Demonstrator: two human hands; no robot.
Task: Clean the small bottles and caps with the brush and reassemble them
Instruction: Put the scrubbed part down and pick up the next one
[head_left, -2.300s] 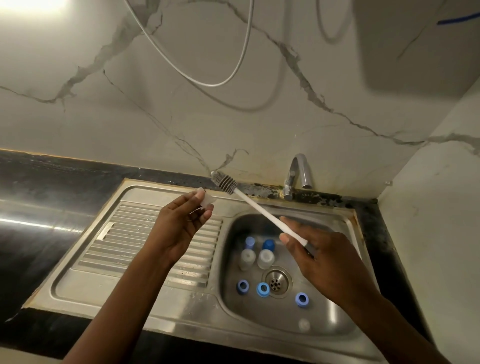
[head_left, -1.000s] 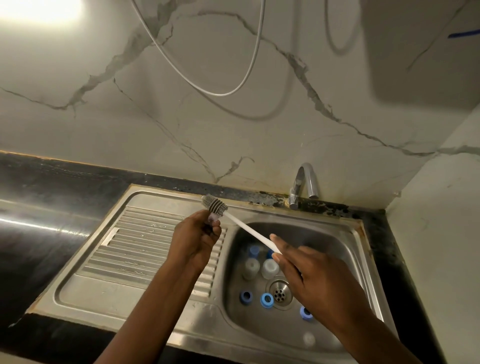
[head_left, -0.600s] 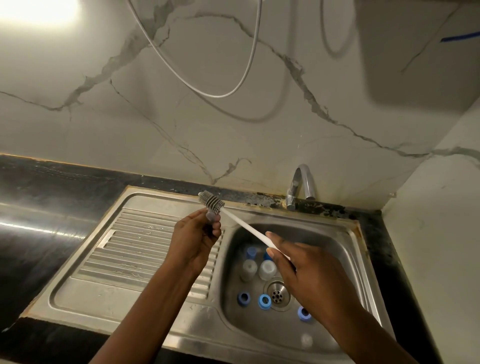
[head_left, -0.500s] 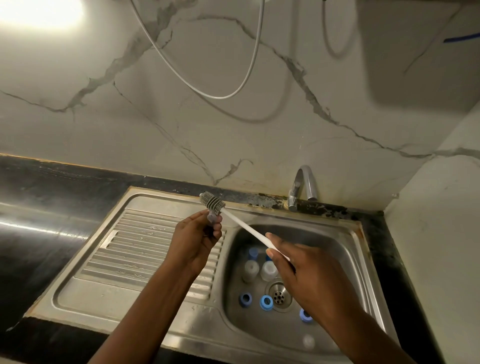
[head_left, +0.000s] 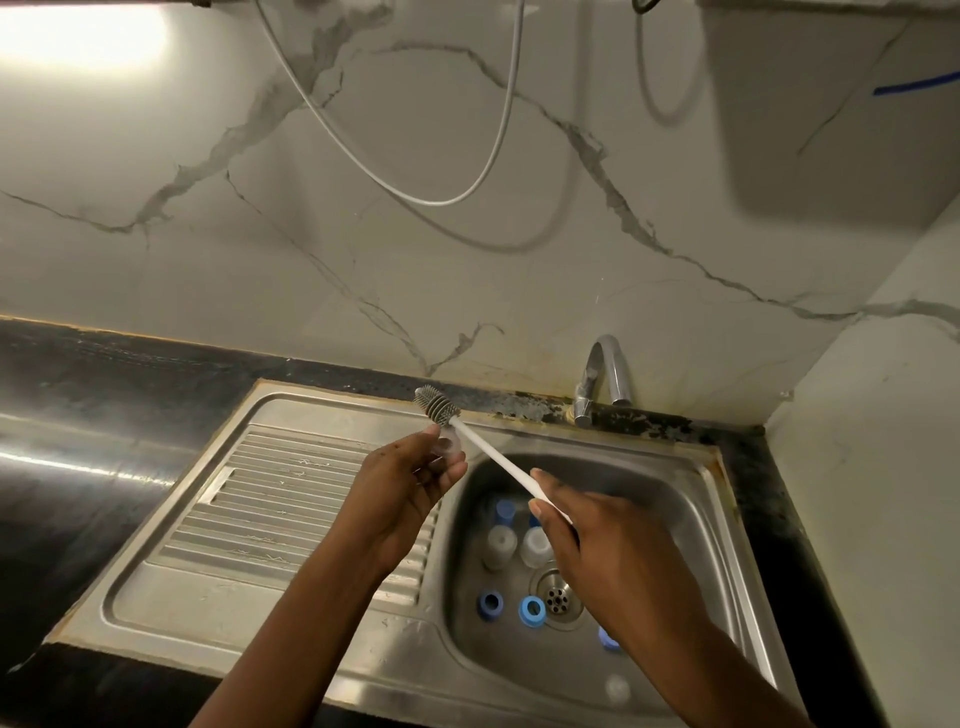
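The left hand only pinches the small clear bottle mid-frame, so a hard jab from the brush, gripped by the right hand, could knock it loose.

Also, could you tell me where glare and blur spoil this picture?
Head view: a blown-out light patch glares at top left; a bright streak crosses the black counter; the sink bowl sits dim; the clear piece in the left hand looks soft.

You can read no words, numbers or signs here. If the small bottles carry any print, it is too small and blurry to tell.
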